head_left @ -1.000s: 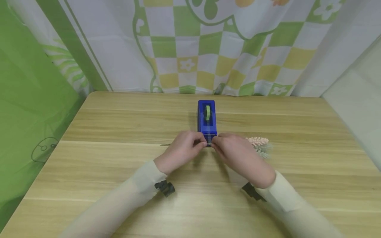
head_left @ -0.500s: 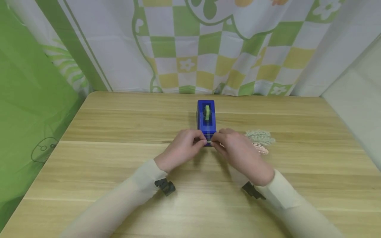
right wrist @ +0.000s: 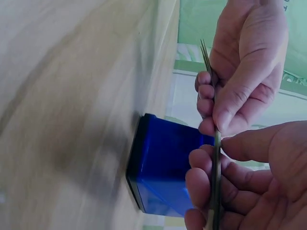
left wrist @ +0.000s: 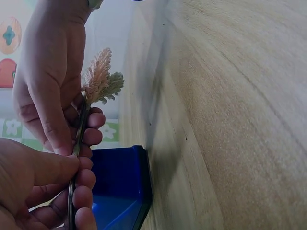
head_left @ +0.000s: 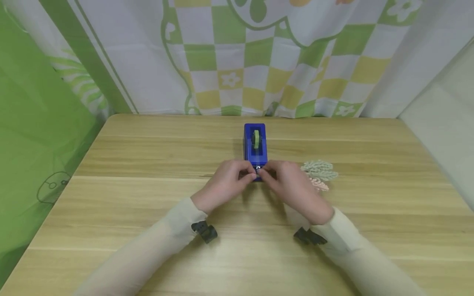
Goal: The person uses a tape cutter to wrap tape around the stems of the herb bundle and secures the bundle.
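Observation:
A bunch of flower stems (right wrist: 216, 182) lies crosswise between both hands, in front of the blue tape dispenser (head_left: 255, 157). My left hand (head_left: 226, 181) pinches the stems between thumb and fingers; their thin bare ends stick out past it in the right wrist view. With thumb and curled fingers, my right hand (head_left: 294, 187) grips the stems nearer the heads, its fingertips close to the left ones. Beyond it show a pale green flower head (head_left: 319, 169) and a pink flower head (left wrist: 99, 74). Something shiny, perhaps clear tape, glints at the fingertips by the dispenser's front.
A yellow-green tape roll (head_left: 256, 139) sits inside the dispenser. Both stand on a wooden table (head_left: 148, 152), with a checkered curtain (head_left: 259, 74) behind its far edge. Green cloth (head_left: 40, 123) hangs on the left. Dark cameras are strapped to both wrists.
The flower bunch has turned: the pink head was at the far side and now lies nearer me, below the green. My right hand has shifted slightly left; the left has barely moved.

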A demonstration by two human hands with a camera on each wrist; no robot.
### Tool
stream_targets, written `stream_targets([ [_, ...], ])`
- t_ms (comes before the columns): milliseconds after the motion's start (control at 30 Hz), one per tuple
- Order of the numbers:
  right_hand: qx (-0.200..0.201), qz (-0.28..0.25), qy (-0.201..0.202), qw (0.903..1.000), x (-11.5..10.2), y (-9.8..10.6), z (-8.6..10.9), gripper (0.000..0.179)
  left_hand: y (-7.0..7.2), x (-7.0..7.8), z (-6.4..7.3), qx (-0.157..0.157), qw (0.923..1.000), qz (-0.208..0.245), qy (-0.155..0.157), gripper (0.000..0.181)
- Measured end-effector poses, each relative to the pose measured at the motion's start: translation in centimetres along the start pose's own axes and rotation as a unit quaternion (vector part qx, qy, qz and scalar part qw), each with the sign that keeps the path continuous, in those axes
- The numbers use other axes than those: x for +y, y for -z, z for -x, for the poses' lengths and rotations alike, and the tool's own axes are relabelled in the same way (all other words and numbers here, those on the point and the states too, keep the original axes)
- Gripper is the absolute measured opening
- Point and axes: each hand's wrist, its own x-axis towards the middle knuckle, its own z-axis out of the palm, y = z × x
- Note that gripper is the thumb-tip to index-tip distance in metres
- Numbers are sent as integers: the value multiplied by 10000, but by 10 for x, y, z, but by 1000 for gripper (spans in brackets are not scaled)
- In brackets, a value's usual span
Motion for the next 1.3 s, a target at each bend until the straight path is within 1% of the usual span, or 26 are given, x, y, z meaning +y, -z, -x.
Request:
stream_targets([
  [167, 37, -190, -42, 9998, 1, -3, -4, 19, 0, 0, 0, -1, 10000, 12, -32, 10],
  [333, -27, -248, -48, 9997, 3, -3, -5, 17, 0, 1, -1, -65, 9999, -106, -29, 10],
  [467, -64, -341, -17, 9994, 4, -3, -5, 17, 3, 2, -3, -109, 9998, -186, -13, 12],
  [567, -88, -404, -9, 9991, 5, -3, -5, 19, 8, 3, -5, 21, 9997, -219, -72, 14],
  [733, -76, -401, 39, 9992, 6, -2, -5, 21, 14, 3, -10, 425, 9987, -222, -155, 15],
  [833, -63, -393, 76, 9992, 6, -3, -5, 22, 15, 3, -14, 516, 9984, -226, -94, 14],
  [933, -38, -385, 85, 9992, 6, -3, -5, 22, 15, 2, -18, 440, 9988, -227, -18, 16],
  [1133, 13, -347, 84, 9994, 5, -4, -4, 20, 14, -4, -28, 112, 9997, -173, 134, 20],
  [1300, 63, -330, 69, 9994, 4, -6, -5, 20, 16, -7, -30, 79, 9999, -107, 87, 21],
])
